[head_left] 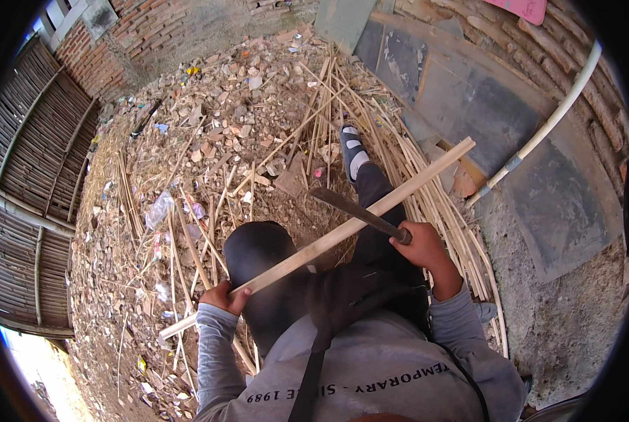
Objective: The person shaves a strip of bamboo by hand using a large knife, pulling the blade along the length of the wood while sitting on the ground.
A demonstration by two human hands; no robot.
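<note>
My left hand [223, 297] grips the near end of a long pale bamboo strip [342, 230] that slants up to the right across my lap. My right hand [421, 245] holds the handle of a dark curved knife [353, 207]. The knife's blade lies against the strip near its middle. I sit with dark trousers, and my foot in a dark sandal and white sock [353, 151] stretches out ahead.
A pile of thin split bamboo sticks [328, 112] lies ahead and to my right. Rubble and litter [209, 141] cover the ground. A bamboo fence [33, 183] stands at the left, a brick wall [138, 35] beyond, grey boards and a white pipe [550, 123] at the right.
</note>
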